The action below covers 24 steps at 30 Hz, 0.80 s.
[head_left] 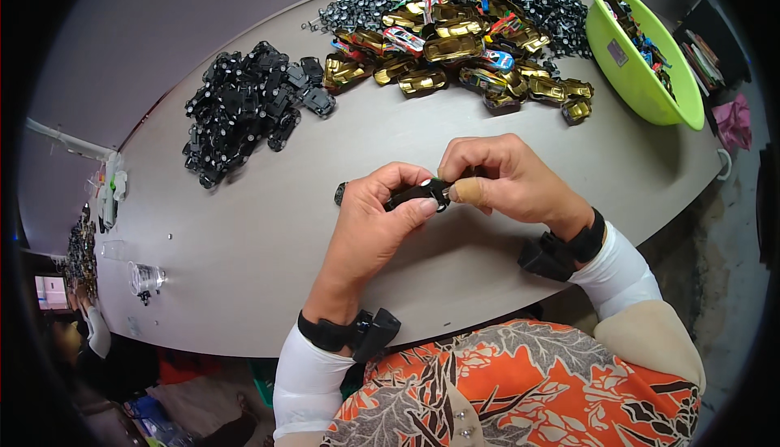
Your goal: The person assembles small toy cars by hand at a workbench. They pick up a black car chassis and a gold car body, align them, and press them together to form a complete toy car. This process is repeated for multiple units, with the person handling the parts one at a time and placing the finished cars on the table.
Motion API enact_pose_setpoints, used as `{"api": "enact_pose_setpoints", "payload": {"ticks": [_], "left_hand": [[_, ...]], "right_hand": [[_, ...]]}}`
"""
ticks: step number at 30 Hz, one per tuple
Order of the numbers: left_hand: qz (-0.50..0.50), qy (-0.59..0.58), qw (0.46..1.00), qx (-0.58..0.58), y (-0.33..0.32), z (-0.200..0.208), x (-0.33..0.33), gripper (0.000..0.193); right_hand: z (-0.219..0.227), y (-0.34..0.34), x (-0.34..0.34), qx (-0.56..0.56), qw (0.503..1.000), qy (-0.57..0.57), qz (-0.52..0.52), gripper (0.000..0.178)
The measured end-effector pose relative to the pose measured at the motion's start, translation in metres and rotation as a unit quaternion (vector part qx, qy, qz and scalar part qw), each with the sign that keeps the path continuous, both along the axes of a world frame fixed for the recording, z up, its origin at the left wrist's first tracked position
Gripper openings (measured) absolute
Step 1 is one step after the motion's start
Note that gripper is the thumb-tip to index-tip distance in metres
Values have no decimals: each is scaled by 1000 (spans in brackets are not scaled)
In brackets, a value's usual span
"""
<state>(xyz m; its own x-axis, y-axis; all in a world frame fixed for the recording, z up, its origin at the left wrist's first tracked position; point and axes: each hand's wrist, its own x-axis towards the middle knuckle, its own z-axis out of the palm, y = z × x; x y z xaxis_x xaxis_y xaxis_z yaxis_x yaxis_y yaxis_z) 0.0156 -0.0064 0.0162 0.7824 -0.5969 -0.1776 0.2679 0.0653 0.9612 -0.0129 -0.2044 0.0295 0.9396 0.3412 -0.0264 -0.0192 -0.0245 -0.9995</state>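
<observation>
Above the table, my left hand [370, 223] is closed around a small black toy car chassis [410, 196], thumb in front and fingers behind it. A round pale wheel hub shows at its upper edge. Thumb and fingers of my right hand [508, 175] pinch the right end of the same chassis. Tan tape wraps the right thumb, and a tiny silvery bit shows by its tip; I cannot tell what it belongs to. My fingers hide part of the chassis. Just left of my left hand, a dark round-edged part [340, 193] peeks out.
A heap of black chassis [240, 110] lies at left. Gold and colourful toy car bodies [455, 45] lie before a bank of wheel-and-axle parts [366, 4]. A lime-green basin [630, 65] stands far right. A clear cup [146, 277] lies at left; another person [97, 333] works beyond.
</observation>
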Motion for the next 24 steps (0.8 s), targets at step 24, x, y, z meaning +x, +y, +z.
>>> {"api": "enact_pose_setpoints", "payload": {"ticks": [24], "left_hand": [[120,93,977,-148,-4,-16,11,21]], "right_hand": [[-21,7,0,17,992,-23,-122,4]]}}
